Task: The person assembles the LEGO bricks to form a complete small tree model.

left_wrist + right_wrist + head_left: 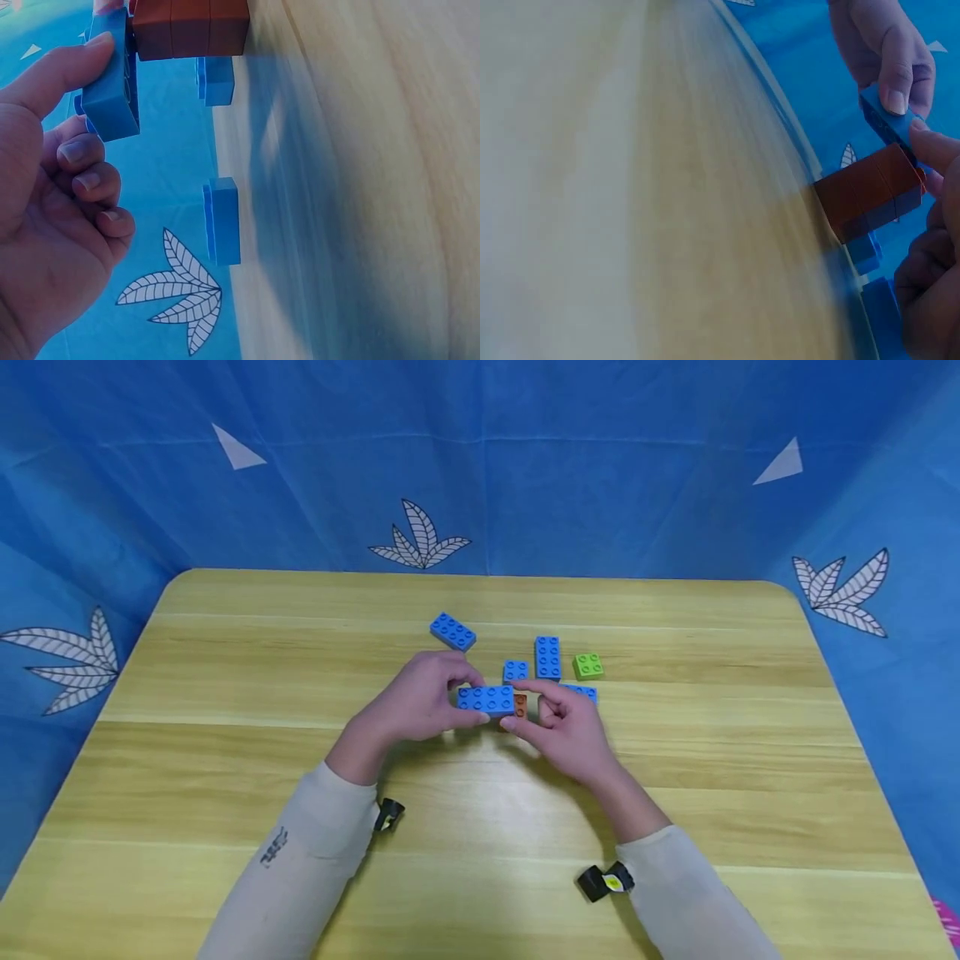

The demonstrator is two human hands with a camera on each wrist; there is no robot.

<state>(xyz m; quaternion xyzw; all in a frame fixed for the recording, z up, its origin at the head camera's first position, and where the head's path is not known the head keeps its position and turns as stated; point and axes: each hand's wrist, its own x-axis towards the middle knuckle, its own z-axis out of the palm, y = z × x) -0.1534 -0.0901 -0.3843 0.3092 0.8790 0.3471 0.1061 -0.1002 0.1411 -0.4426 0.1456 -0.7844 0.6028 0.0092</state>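
Note:
A long blue toy brick [485,700] with two rows of studs is held level, studs up. My left hand [431,697] grips its left part, thumb on the near side. At its right end, my right hand [566,727] pinches with thumb and index finger. Under that end stands a stack of three brown bricks [191,30] on the table; some orange-brown studs show to the right of the blue brick. The blue brick's left part juts out past the stack, its underside bare in the left wrist view.
Behind the hands lie a blue brick [452,632] at the left, a small square blue one [515,671], an upright-lying long blue one [547,657] and a green one [588,666]. Another blue brick [581,693] is partly hidden by the right hand. A blue curtain [480,468] hangs behind the wooden table [480,860].

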